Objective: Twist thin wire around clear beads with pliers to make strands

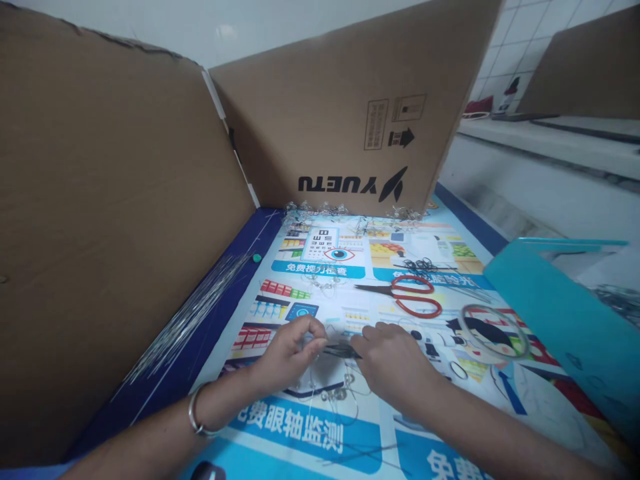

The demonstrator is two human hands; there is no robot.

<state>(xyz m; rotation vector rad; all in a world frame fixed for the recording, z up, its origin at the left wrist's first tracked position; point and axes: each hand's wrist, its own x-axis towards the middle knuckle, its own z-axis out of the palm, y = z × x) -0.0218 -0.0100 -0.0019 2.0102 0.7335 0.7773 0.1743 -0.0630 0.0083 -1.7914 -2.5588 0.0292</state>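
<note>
My left hand point(287, 350) and my right hand point(395, 360) meet over a printed poster mat point(320, 267) on the table. Both are pinched on a small dark thin object point(340, 349) held between them; I cannot make out what it is. The left fingers curl closed at its left end. The right hand's fingers fold over its right end. A silver bangle point(197, 413) sits on my left wrist. Thin clear wire loops point(340, 397) lie on the mat just under the hands.
Red-handled scissors point(413, 295) lie beyond my right hand. A clear tape ring point(493, 330) sits to the right. A bundle of thin silver wires point(193, 317) runs along the left cardboard wall point(110, 220). Another cardboard panel point(350, 113) stands behind. A teal box point(555, 313) is at right.
</note>
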